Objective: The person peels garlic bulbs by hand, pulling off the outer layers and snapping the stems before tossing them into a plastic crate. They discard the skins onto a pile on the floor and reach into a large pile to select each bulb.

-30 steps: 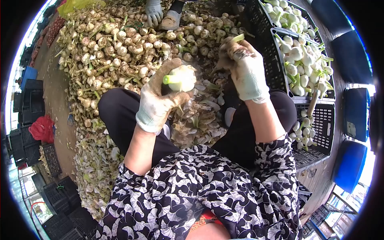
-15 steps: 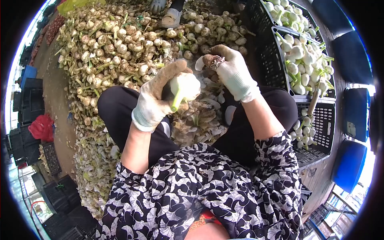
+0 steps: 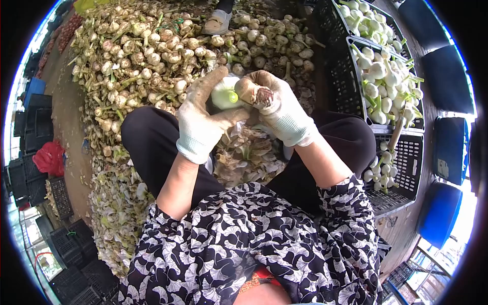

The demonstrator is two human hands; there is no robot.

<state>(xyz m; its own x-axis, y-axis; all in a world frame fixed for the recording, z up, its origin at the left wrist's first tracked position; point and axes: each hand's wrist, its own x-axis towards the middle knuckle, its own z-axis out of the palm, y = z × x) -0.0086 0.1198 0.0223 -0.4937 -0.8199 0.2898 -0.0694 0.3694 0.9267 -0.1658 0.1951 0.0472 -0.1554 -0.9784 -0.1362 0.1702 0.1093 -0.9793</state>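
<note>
Left hand [image 3: 201,122] and right hand [image 3: 277,109] both clamp the pale bulb [image 3: 222,94], which could slip from their grimy grip into the near peelings [image 3: 249,152].

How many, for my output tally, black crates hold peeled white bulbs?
3, all at the right: far crate, full middle crate, nearly empty near crate. Others may be out of view.
</note>
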